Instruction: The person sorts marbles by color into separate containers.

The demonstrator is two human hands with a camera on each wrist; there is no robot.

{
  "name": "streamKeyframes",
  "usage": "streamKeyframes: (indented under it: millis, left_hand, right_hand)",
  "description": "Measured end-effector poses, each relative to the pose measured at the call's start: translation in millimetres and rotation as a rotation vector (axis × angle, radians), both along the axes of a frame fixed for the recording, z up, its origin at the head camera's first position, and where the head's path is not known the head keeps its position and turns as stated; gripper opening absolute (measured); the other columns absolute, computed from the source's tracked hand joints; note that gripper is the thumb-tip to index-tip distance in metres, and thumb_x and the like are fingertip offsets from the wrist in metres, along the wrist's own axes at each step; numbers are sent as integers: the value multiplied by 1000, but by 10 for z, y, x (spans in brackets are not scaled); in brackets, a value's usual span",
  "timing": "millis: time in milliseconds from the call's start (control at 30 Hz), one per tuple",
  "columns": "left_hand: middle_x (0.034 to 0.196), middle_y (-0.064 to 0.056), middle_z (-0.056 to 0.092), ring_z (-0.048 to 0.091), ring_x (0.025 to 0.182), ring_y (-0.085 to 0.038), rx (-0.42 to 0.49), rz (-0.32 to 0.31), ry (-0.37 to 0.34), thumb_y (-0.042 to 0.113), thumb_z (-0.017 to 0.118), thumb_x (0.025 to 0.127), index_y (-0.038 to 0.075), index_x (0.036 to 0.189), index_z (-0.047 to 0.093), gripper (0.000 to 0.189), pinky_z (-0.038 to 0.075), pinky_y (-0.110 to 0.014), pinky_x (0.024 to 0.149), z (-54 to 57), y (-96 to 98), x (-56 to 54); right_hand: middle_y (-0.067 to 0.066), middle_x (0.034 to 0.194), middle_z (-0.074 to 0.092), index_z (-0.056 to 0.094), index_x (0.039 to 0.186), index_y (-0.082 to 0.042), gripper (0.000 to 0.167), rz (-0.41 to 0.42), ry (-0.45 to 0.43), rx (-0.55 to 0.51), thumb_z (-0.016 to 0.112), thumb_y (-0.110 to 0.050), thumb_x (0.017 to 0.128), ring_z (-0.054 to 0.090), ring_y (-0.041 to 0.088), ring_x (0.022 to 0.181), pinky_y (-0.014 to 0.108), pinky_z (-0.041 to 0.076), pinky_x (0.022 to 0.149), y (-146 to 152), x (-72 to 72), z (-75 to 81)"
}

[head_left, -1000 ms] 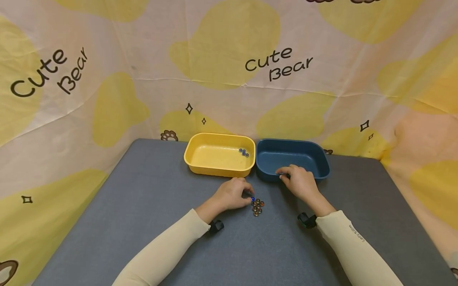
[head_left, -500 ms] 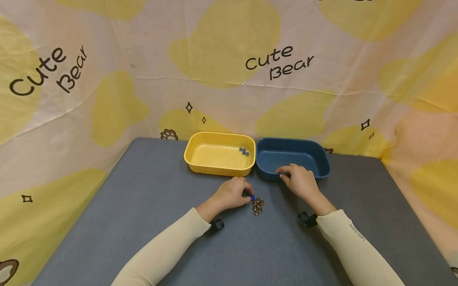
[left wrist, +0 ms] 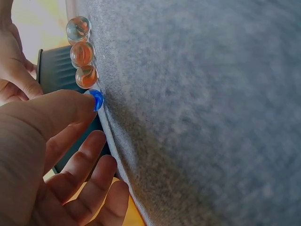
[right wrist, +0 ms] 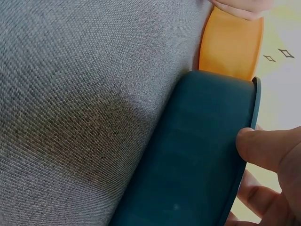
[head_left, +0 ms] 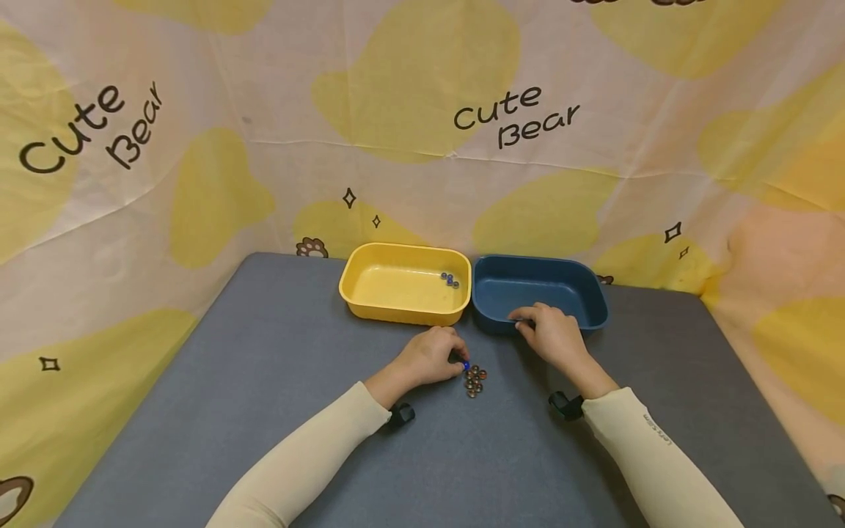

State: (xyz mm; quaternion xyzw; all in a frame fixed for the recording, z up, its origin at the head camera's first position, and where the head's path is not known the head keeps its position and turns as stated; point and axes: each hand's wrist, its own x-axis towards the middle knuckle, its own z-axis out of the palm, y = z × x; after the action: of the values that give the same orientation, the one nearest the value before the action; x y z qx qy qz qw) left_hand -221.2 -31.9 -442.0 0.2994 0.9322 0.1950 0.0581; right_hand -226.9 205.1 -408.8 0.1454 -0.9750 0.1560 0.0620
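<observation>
My left hand (head_left: 429, 357) pinches a blue marble (left wrist: 98, 100) at the thumb tip, low over the table; the index fingertip is mostly hidden behind the thumb, and the other fingers are loosely bent. Right beside it, several clear marbles with orange and brown swirls (head_left: 474, 383) lie in a tight cluster. My right hand (head_left: 554, 335) grips the near rim of the dark blue bin (right wrist: 202, 132), thumb on the outer wall and fingers over the inside. In the head view no marble shows in the visible part of that bin.
A yellow bin (head_left: 403, 314) stands directly left of the blue one, with several blue marbles (head_left: 450, 280) in its right side. Both bins sit at the back of the grey table (head_left: 277, 345), against a printed cloth backdrop (head_left: 409, 88).
</observation>
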Motion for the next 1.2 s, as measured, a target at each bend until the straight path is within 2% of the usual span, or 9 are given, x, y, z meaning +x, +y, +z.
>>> streamKeyframes:
  millis: [300,667,833,1033,1200]
  left_hand:
    - [95,8,63,58,89,-10,-33,-1,-8,25,72,84,26,91,74,8,49,-29,79,18,8,12]
    - [91,8,61,55,86,-10,-7,11,3,26,72,82,24,88,73,6,48,-28,76,27,-17,8]
    - [91,8,62,55,86,-10,16,23,10,28,72,82,24,87,72,7,47,-27,74,91,-12,4]
    - [90,8,64,54,78,-7,28,16,65,32,73,81,26,85,71,7,45,-24,65,198,-19,6]
    - [88,7,64,52,75,-7,46,11,71,33,72,81,27,84,70,7,42,-22,60,274,-45,-3]
  right_hand:
    - [8,92,67,73,108,-20,20,-9,-10,4,66,-18,90,49,17,57,31,32,49,-22,10,11]
    - [7,90,66,73,108,-19,20,-2,-7,5,66,-18,90,49,17,57,31,32,50,-28,16,8]
    - [8,92,66,73,109,-19,20,-5,-13,4,65,-19,91,50,17,57,32,33,49,-23,14,20]
    - [8,91,66,73,108,-19,19,-3,-5,-4,65,-19,91,49,17,56,31,33,48,-10,4,6]
    - [8,92,66,73,109,-19,20,-6,-6,-1,65,-19,91,49,17,56,31,32,48,-6,2,2]
